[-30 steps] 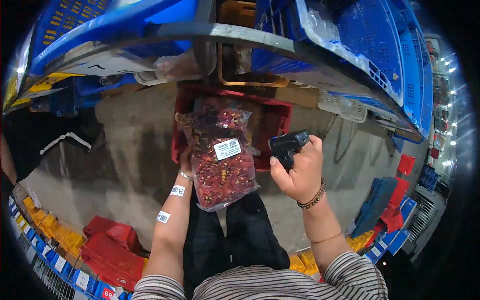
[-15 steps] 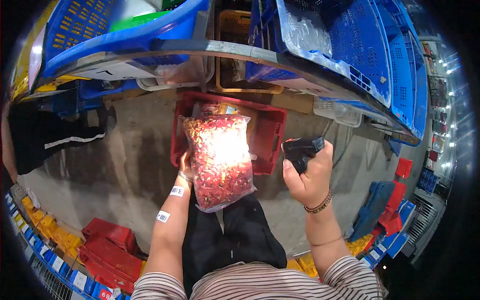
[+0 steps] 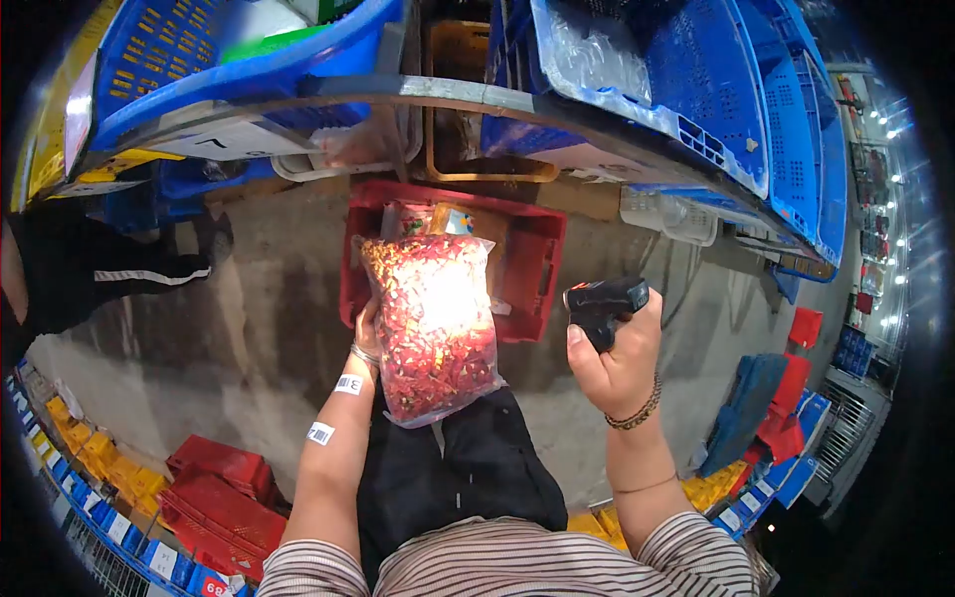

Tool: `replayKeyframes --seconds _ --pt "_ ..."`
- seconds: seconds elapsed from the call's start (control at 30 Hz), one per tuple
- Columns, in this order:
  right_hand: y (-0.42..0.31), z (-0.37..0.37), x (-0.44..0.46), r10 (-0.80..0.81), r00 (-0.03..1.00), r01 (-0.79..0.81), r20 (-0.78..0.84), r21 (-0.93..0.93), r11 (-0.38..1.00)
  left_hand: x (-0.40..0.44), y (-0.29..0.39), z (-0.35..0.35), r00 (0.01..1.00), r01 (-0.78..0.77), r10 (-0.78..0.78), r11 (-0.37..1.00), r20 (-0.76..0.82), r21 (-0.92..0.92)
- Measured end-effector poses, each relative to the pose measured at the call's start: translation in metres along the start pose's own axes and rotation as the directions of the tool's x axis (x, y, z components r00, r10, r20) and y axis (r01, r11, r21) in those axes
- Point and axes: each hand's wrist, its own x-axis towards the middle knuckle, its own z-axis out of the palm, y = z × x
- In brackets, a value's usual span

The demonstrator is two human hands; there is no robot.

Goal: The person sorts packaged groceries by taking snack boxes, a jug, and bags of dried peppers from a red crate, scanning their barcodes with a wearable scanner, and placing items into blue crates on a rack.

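Observation:
A large clear plastic bag of dried red chili pieces (image 3: 433,363) is held up in front of my legs, with a bright glare on its middle. My left hand (image 3: 367,333) grips it at its left edge; most of the fingers are hidden behind the bag. In my right hand (image 3: 622,363) is a black handheld scanner (image 3: 605,303), its front turned to the left towards the bag. Under and beyond the bag, a red crate (image 3: 545,269) rests on the floor with some packages (image 3: 453,219) inside.
A shelf rail (image 3: 468,95) crosses ahead, bearing blue crates (image 3: 796,129). A yellow-brown crate (image 3: 487,177) and a white basket (image 3: 686,224) lie beneath. Another person's dark-clothed leg (image 3: 129,259) is at left. Red crates (image 3: 219,507) and yellow bins (image 3: 99,453) stand behind me.
The bag has dropped slightly and shifted a little left. The scanner stays in my right hand, nearly still. The person at left has shifted slightly.

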Motion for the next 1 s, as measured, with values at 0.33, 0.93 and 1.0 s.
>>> replayKeyframes --seconds 0.33,0.93,1.0 --pt "-0.006 -0.027 0.008 -0.089 0.996 0.09 -0.022 0.041 0.995 0.001 0.019 0.061 0.993 0.091 -0.07 0.964 0.092 -0.249" --pt "-0.024 -0.078 0.029 -0.097 0.994 0.107 -0.048 0.602 0.792 -0.054 0.064 0.102 0.956 -0.257 0.285 0.931 0.076 -0.258" --pt "-0.016 -0.077 0.035 -0.162 0.98 0.044 0.114 0.669 0.742 -0.056 0.078 0.106 0.953 -0.258 0.286 0.938 0.097 -0.231"
